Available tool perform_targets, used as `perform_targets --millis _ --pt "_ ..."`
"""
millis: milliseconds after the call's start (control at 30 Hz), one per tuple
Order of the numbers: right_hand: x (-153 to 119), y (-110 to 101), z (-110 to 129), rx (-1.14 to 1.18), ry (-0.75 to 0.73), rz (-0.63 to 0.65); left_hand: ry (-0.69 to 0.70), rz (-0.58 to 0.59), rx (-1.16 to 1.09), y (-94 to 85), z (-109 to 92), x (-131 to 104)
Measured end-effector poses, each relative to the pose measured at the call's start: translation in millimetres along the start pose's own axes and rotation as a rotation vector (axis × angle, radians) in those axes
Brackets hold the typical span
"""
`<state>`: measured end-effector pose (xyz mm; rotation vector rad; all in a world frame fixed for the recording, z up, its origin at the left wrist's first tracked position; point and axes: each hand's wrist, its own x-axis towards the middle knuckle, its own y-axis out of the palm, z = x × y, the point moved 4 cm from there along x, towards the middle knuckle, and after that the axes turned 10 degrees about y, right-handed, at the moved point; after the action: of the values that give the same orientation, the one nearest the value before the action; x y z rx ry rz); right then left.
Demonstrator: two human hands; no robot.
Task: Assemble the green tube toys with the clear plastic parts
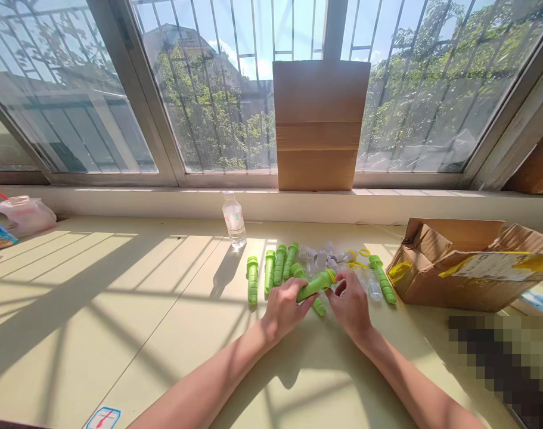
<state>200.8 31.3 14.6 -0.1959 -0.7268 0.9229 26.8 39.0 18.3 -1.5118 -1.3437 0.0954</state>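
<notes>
My left hand [285, 305] is wrapped round a green ribbed plastic tube [313, 287] with a wider, flashlight-like head, held tilted above the table. A yellow ring [332, 274] sits at that head. The fingers of my right hand [352, 302] are closed in a pinch at the ring's edge; the fingertips are partly hidden. Below and behind my left hand lies another green tube [319, 307]. Several more green tubes [252, 281] lie in a row to the left. Clear plastic pieces [321, 258] and loose yellow rings [364, 252] are spread behind my hands.
At the right stands an opened cardboard box [472, 283], with a single green tube [382, 279] beside it. A water bottle [234, 220] stands near the sill. Cardboard [320, 125] leans against the window. A pinkish bag [25, 214] lies far left.
</notes>
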Motion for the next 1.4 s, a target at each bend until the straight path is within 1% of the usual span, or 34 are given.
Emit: perform_targets --millis 167,567,800,1033,1200,1400 --pt "0.1 -0.4 0.5 0.016 -0.012 -0.003 -0.029 -0.037 -0.043 -0.4 -0.6 -0.1" --pt "0.4 1.3 -3.1 0.047 -0.008 0.005 -0.068 -0.007 -0.085 -4.9 -3.9 3.6" --pt "0.4 1.2 -2.4 0.062 -0.016 0.002 -0.085 -0.02 -0.103 -4.0 -2.5 3.2" --pt "1.1 0.8 -1.0 0.07 -0.038 -0.014 -0.193 0.003 -0.216 -8.5 -6.3 3.7" --pt "0.7 -0.6 1.7 0.067 -0.045 0.004 -0.228 -0.028 -0.307 -8.9 -7.2 3.9" --pt "0.5 0.1 3.1 0.035 -0.015 0.041 -0.315 -0.084 -0.443 -4.2 -5.1 4.4"
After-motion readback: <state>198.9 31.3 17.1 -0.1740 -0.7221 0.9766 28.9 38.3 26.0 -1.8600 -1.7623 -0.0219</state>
